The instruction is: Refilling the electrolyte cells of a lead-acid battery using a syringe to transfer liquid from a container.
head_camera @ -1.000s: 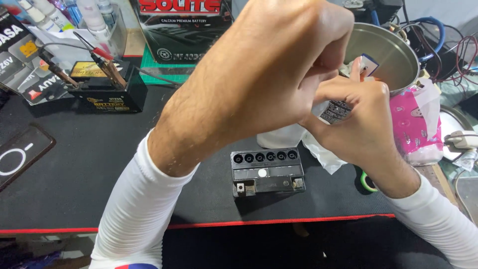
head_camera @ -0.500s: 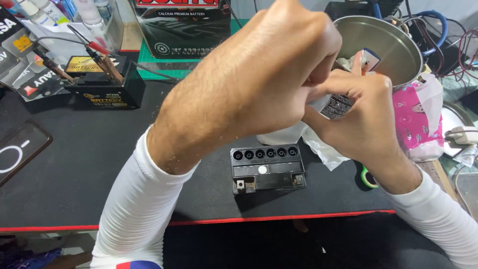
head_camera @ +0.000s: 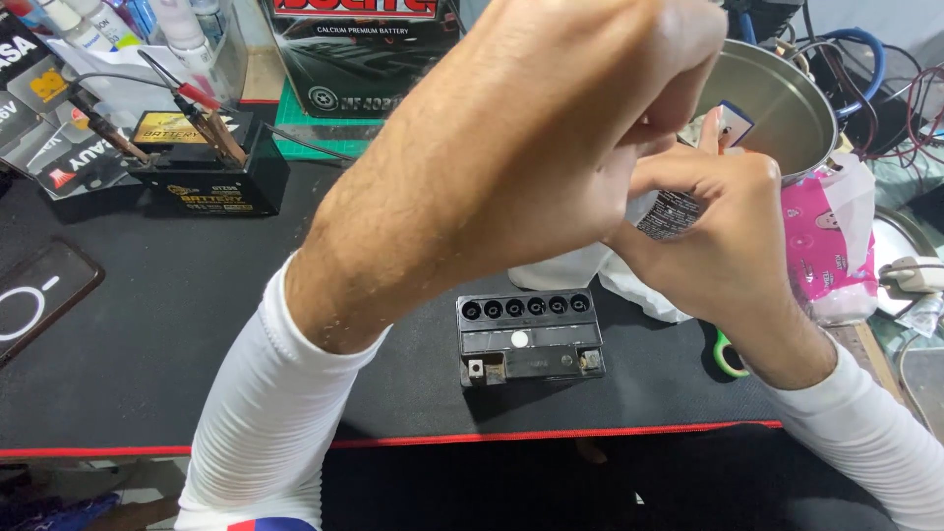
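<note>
The bottle [head_camera: 667, 211] is small and white with a dark printed label. It is held up in the air above the mat, well above the open battery, and mostly hidden: the right hand [head_camera: 723, 246] wraps around it from below and the left hand [head_camera: 580, 118] covers its top. Only a patch of its side and label shows between the fingers. Its tilt and its cap cannot be made out.

A dark battery carton [head_camera: 369, 54] stood at the mat's [head_camera: 177, 334] far edge. A pink-and-white packet [head_camera: 831, 246] sat near its right edge. A small black-labelled white container [head_camera: 669, 211] was held above.
</note>
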